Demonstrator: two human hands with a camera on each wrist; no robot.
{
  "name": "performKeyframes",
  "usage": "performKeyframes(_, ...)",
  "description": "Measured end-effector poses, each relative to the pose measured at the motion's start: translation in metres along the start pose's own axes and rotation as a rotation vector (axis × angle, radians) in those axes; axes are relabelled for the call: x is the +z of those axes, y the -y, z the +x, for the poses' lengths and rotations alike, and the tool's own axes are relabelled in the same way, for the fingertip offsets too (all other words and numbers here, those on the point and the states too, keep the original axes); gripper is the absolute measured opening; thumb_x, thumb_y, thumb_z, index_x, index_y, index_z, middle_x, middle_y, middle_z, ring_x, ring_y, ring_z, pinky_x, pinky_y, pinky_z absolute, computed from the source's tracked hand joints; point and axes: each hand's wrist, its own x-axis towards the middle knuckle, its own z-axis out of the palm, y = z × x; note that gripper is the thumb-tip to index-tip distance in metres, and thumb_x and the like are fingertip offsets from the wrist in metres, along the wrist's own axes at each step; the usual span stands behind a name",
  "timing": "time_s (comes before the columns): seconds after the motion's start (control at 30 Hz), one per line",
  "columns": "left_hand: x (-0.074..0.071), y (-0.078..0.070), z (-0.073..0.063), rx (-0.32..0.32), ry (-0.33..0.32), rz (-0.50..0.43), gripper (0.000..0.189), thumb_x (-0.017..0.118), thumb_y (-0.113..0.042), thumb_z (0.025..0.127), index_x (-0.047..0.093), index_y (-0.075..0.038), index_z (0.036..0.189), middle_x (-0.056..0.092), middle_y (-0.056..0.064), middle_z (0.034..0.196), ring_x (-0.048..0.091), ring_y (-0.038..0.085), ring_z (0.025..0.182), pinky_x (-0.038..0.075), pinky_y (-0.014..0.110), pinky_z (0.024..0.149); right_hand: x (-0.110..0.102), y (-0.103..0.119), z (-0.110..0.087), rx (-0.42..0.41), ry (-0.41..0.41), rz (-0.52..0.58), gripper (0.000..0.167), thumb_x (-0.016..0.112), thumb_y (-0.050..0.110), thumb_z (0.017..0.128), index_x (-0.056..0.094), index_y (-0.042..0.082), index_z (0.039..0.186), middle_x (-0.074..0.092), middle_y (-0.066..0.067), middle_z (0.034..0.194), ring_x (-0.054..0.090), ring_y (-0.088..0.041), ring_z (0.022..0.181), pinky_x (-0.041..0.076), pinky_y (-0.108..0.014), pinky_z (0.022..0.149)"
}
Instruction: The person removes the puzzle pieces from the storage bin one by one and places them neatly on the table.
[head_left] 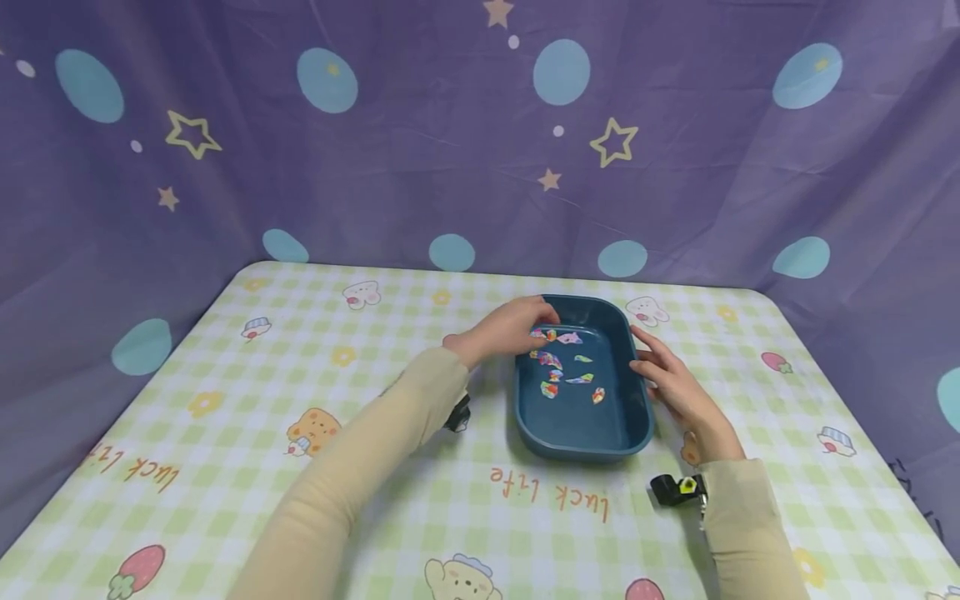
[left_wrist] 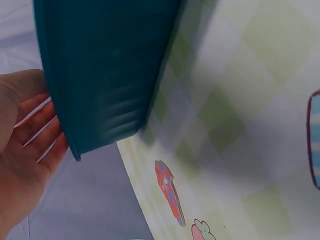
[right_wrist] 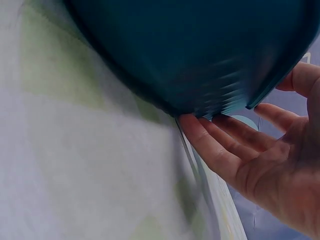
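- The colourful pieces [head_left: 547,360] are small, flat and irregular, some slim and pointed, others stubbier, patterned in red, orange, yellow, blue and violet.
- They lie scattered singly and in small clusters on the floor of the bin, mostly towards its left and far parts.
- The bin [head_left: 585,429] is deep teal, rectangular with rounded corners, and stands on the checked, cartoon-printed counter [head_left: 390,533].
- One flat red-and-blue piece [left_wrist: 169,192] lies outside the bin, on the counter.
- The left hand [head_left: 504,329] reaches over the bin's left rim, its fingers parted and close to the farthest pieces; whether it grips one cannot be told.
- The right hand [head_left: 681,396] is loosely spread, fingertips touching the bin's right side.
- A purple curtain [head_left: 450,167] with stars and blue ovals hangs behind.
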Motion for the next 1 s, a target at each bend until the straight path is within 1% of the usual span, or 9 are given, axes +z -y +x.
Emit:
performKeyframes(0.13,0.006,-0.002,0.006,0.016,0.062,0.055,0.035,0.065,-0.016,0.081,0.061,-0.011,0.115,0.056,0.002,0.111,0.054,0.015,0.105,0.041,0.028,0.092,0.000,0.001,0.000,0.006,-0.005,-0.002,0.063,0.048,0.026,0.093,0.014,0.026,0.146,0.023,-0.022,0.145,0.030,-0.036,0.128,0.035,-0.036,0.085)
performKeyframes(0.23,0.009,-0.004,0.010,0.015,0.100,0.097,0.036,0.066,-0.017,0.080,0.061,-0.012,0.115,0.056,0.001,0.112,0.054,0.014,0.105,0.042,0.028,0.091,0.000,0.001,0.000,0.007,0.000,-0.002,0.064,0.048,0.026,0.093,0.014,0.027,0.146,0.022,-0.022,0.146,0.029,-0.037,0.129,0.035,-0.043,0.091)
performKeyframes(0.33,0.012,-0.006,0.013,0.004,0.135,0.133,0.035,0.066,-0.019,0.080,0.061,-0.014,0.115,0.055,-0.001,0.110,0.054,0.014,0.103,0.043,0.028,0.089,0.000,0.001,0.000,0.005,0.008,0.002,0.064,0.049,0.028,0.093,0.013,0.027,0.146,0.019,-0.022,0.147,0.026,-0.038,0.131,0.030,-0.053,0.096)
performKeyframes(0.4,0.014,-0.008,0.015,-0.008,0.154,0.145,0.035,0.066,-0.020,0.081,0.061,-0.015,0.115,0.055,-0.001,0.109,0.054,0.014,0.101,0.043,0.029,0.089,-0.001,0.001,0.000,0.002,0.011,0.003,0.065,0.049,0.028,0.093,0.013,0.027,0.146,0.019,-0.022,0.147,0.026,-0.038,0.131,0.028,-0.055,0.098)
performKeyframes(0.47,0.016,-0.009,0.016,-0.021,0.170,0.161,0.036,0.066,-0.021,0.081,0.060,-0.015,0.116,0.055,-0.001,0.109,0.054,0.013,0.100,0.043,0.029,0.088,-0.001,0.000,0.000,-0.004,0.013,-0.002,0.065,0.049,0.028,0.093,0.014,0.027,0.146,0.019,-0.022,0.147,0.026,-0.038,0.131,0.030,-0.053,0.097)
performKeyframes(0.6,0.016,-0.012,0.018,-0.053,0.207,0.189,0.037,0.067,-0.024,0.081,0.060,-0.016,0.117,0.055,-0.001,0.110,0.053,0.014,0.099,0.043,0.030,0.088,-0.002,-0.001,0.001,-0.020,0.020,-0.007,0.066,0.049,0.027,0.093,0.012,0.026,0.147,0.020,-0.022,0.146,0.029,-0.037,0.129,0.034,-0.044,0.091)
performKeyframes(0.8,0.017,-0.015,0.022,-0.064,0.256,0.244,0.038,0.068,-0.026,0.080,0.060,-0.016,0.117,0.056,0.001,0.113,0.054,0.014,0.102,0.044,0.031,0.089,-0.002,0.001,0.002,-0.040,0.032,0.003,0.067,0.048,0.022,0.092,0.010,0.024,0.147,0.020,-0.022,0.146,0.029,-0.039,0.128,0.032,-0.049,0.093)
performKeyframes(0.93,0.021,-0.015,0.025,-0.055,0.270,0.285,0.037,0.067,-0.026,0.081,0.061,-0.016,0.116,0.057,0.000,0.110,0.055,0.014,0.100,0.043,0.031,0.089,-0.003,0.003,0.002,-0.044,0.031,-0.005,0.068,0.048,0.018,0.092,0.009,0.023,0.147,0.018,-0.022,0.147,0.029,-0.039,0.128,0.034,-0.047,0.090)
performKeyframes(1.0,0.023,-0.015,0.026,-0.054,0.270,0.314,0.035,0.066,-0.025,0.081,0.061,-0.017,0.115,0.058,0.000,0.109,0.055,0.014,0.100,0.043,0.032,0.089,-0.003,0.004,0.001,-0.047,0.032,-0.002,0.068,0.047,0.016,0.091,0.009,0.023,0.147,0.017,-0.021,0.148,0.028,-0.039,0.129,0.034,-0.047,0.091)
